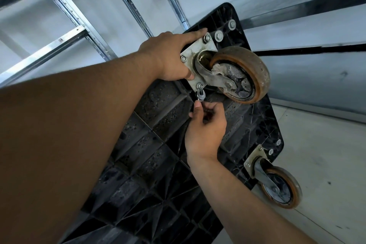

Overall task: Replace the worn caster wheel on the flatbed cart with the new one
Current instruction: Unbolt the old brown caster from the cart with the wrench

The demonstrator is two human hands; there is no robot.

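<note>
- The flatbed cart (pixel 158 144) is seen tipped up, its black ribbed underside turned to the camera.
- The worn caster wheel (pixel 247 73), with a brown, dirty tread, is bolted by its mounting plate (pixel 190 53) near the upper corner of the underside.
- The left hand (pixel 172 59) is laid flat against the plate's edge. The fingers are extended, nothing is grasped, and the thumb rests on the plate.
- A small wrench (pixel 200 96) is pinched by the fingers of the right hand (pixel 206 132). Its head is set just below the plate's lower nut (pixel 200 86).
- A second caster (pixel 281 188) is mounted at the lower right corner.
- Metal shelving (pixel 79 31) is seen behind the cart, and a grey floor (pixel 326 154) to the right.
</note>
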